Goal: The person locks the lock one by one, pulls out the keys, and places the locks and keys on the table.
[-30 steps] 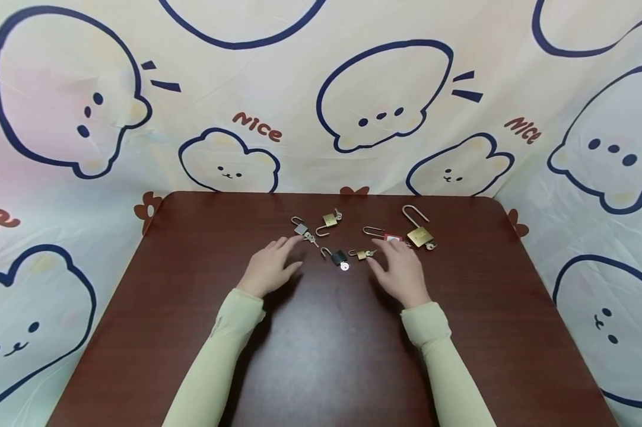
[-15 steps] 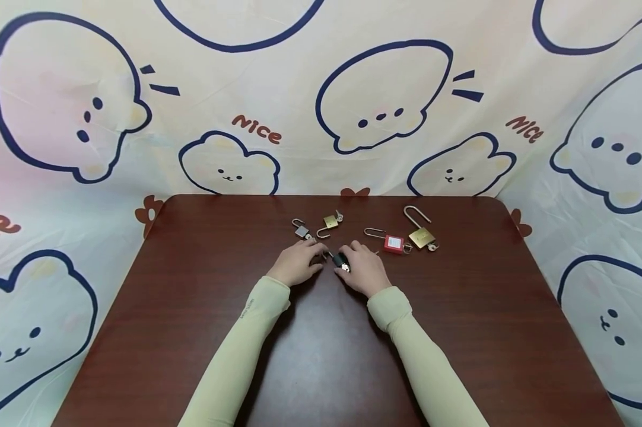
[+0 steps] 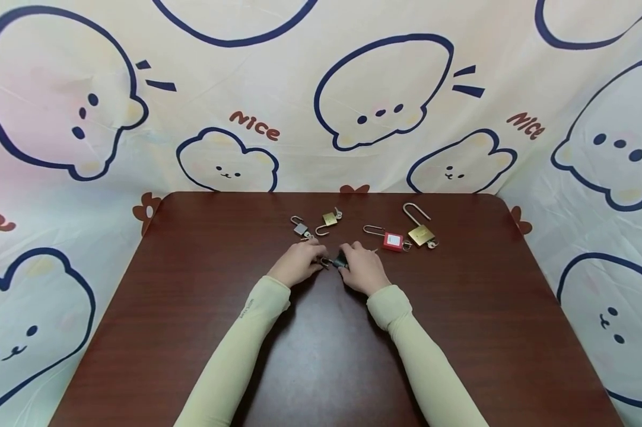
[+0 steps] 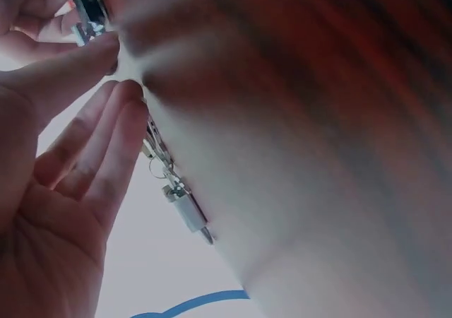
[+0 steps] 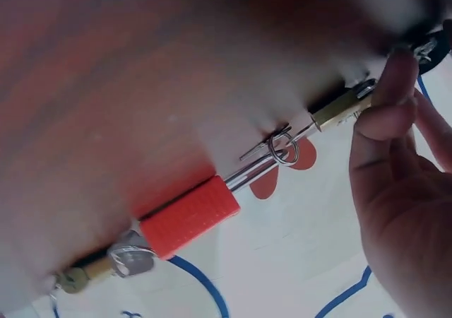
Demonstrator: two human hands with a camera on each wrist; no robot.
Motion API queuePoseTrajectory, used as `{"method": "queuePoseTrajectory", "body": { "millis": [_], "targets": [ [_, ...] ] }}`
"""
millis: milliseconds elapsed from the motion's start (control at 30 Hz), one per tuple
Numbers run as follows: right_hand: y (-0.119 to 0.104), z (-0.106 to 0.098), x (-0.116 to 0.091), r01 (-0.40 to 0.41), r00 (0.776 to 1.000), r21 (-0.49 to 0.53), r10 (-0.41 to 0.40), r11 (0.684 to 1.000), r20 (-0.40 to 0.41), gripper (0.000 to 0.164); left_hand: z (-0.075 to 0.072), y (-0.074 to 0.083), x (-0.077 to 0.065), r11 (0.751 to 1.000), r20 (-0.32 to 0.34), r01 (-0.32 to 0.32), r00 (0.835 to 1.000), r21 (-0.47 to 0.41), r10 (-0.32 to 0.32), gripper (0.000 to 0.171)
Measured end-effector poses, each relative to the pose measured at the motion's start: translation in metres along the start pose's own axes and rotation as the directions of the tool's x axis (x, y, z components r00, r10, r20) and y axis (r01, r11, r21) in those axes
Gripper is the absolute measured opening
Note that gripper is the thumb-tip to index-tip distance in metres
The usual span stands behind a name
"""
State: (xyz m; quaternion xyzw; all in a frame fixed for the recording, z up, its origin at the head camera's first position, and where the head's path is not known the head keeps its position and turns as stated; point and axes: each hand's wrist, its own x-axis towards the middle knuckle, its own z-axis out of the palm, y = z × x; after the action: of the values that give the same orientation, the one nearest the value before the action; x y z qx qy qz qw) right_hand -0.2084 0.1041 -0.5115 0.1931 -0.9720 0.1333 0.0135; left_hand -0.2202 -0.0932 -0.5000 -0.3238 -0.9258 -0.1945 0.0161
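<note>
The small black padlock [image 3: 341, 260] sits between my two hands, over the middle of the dark reddish-brown wooden table [image 3: 321, 356]. Its dark body is partly covered by my fingers, and its thin metal shackle points toward my left side. A silvery metal part shows against the black in the right wrist view, too small to make out.

My right hand [image 3: 365, 270] pinches the body between thumb and fingers. My left hand [image 3: 296, 264] has its fingertips and thumb drawn in at the shackle; whether they pinch it I cannot tell.

Closest in the way is a small brass padlock [image 5: 340, 112], just past my right fingers and mostly hidden by that hand from above. Near my left fingertips lies a grey metal padlock [image 3: 300, 229] with its shackle up and silvery keys [image 3: 307, 236] toward me. Beyond it, a square brass padlock [image 3: 329, 219] lies with its hooked shackle toward me.

On my right, a red padlock with a white label [image 3: 393, 241] lies beside a larger brass padlock [image 3: 420, 235], its long shackle swung open. A pale cloth printed with blue-outlined cartoon animals [image 3: 289, 77] hangs behind the table.
</note>
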Motion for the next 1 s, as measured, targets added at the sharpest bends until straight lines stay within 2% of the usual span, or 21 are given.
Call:
{"method": "queuePoseTrajectory", "body": {
  "millis": [133, 233, 400, 533, 767, 1000],
  "targets": [
    [0.003, -0.006, -0.009, -0.019, 1.0, 0.05, 0.021, 0.999, -0.022, 0.038, 0.003, 0.003, -0.001, 0.997, -0.028, -0.026, 0.999, -0.069, 0.024, 0.024],
    [0.005, -0.014, -0.016, -0.011, 0.998, 0.106, 0.016, 0.994, -0.054, 0.035, 0.004, 0.006, -0.003, 0.993, -0.085, -0.036, 0.996, -0.116, 0.026, 0.022],
    [0.006, -0.031, -0.024, 0.046, 0.991, 0.199, -0.02, 0.979, -0.13, 0.038, -0.001, 0.014, -0.008, 0.977, -0.216, -0.048, 0.976, -0.208, 0.002, 0.019],
    [0.008, -0.043, -0.027, 0.117, 0.972, 0.22, -0.066, 0.968, -0.224, 0.042, -0.009, 0.02, -0.012, 0.95, -0.279, -0.069, 0.96, -0.303, -0.019, 0.02],
    [0.006, -0.057, -0.032, 0.212, 0.939, 0.214, -0.138, 0.954, -0.316, 0.044, -0.018, 0.025, -0.016, 0.899, -0.341, -0.116, 0.939, -0.422, -0.038, 0.018],
    [0.004, -0.062, -0.041, 0.246, 0.93, 0.268, -0.149, 0.932, -0.335, 0.046, -0.023, 0.031, -0.02, 0.854, -0.345, -0.133, 0.937, -0.503, -0.057, 0.021]
  ]
}}
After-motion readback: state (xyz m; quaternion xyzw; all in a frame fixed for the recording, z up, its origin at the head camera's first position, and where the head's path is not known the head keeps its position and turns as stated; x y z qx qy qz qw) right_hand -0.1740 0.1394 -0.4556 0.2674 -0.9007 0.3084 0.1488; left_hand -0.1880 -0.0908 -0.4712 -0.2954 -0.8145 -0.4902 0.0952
